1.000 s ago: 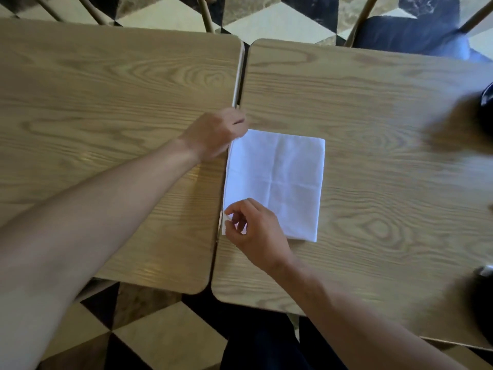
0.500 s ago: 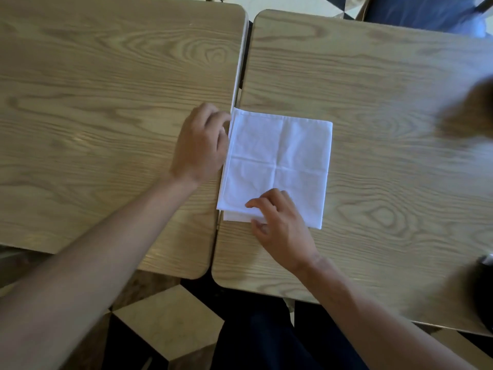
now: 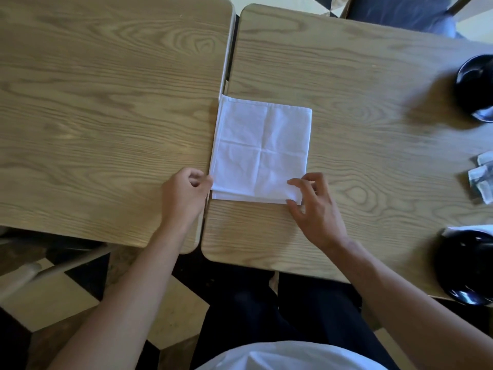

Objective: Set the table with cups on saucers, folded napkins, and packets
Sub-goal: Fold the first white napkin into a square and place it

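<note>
Napkin [image 3: 261,150]: both hands moved down to its near corners.
Left hand [image 3: 184,196] and right hand [image 3: 314,206] each pinch a corner; next fold looks imminent.

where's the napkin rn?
Head view: the white napkin lies flat on the right table, its left edge at the seam between the tables. The left hand and right hand pinch its near corners.

Even, soft daylight, no harsh glare. Faint sheen on the wood surface [image 3: 106,108]. Blurred dark smear beside the black saucer [image 3: 477,86]. Wide-angle bowing at edges; centre sharp.
</note>
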Available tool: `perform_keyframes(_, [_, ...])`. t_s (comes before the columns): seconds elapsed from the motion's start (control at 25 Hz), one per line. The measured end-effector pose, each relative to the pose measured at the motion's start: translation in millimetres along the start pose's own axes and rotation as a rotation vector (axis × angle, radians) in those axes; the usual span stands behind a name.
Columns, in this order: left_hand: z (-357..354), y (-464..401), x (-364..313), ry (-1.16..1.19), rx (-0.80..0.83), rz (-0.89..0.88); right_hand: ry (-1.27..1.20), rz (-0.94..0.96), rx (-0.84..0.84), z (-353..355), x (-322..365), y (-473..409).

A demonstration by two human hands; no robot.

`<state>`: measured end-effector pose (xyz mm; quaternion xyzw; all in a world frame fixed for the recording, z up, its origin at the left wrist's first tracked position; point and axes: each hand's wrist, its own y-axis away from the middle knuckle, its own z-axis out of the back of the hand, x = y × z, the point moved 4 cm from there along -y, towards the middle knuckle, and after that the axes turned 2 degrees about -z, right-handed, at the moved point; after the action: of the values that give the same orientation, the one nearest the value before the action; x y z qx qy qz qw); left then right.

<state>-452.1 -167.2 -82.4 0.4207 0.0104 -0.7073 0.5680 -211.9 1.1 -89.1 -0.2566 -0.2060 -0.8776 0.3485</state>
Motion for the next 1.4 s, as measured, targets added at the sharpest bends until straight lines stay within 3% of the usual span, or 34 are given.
perform_keyframes(0.12, [-6,4,-10,-0.102,0.02,-0.022,-0.005,-0.028,-0.068,-6,-1,3])
perform_keyframes(0.32, [-12,4,-5,0.05,0.075,0.082,0.07,-0.107,-0.159,-5,-6,8])
perform_keyframes(0.48, [-13,8,5,0.124,0.046,0.085,0.119,0.009,-0.214,-1,-14,17])
perform_keyframes(0.6, [-15,13,7,0.03,0.006,0.047,0.197,0.093,-0.214,-2,-24,23])
perform_keyframes(0.92, [-24,30,-12,-0.331,-0.058,-0.224,0.296,0.112,-0.205,-5,-27,33])
perform_keyframes(1.08, [-35,36,-36,-0.567,-0.237,-0.59,0.179,-0.025,-0.27,5,-13,15])
perform_keyframes(1.16, [-59,27,-59,-0.638,-0.151,-0.758,0.154,-0.017,-0.251,1,9,-21])
perform_keyframes(1.24, [-86,14,-75,-0.727,-0.036,-0.851,0.168,0.116,-0.18,-11,32,-55])
perform_keyframes(1.32, [-104,-1,-73,-0.792,0.007,-0.862,0.239,0.227,-0.077,-25,36,-77])
perform_keyframes(1.4, [-106,-12,-57,-0.82,0.01,-0.818,0.344,0.221,-0.017,-27,16,-84])
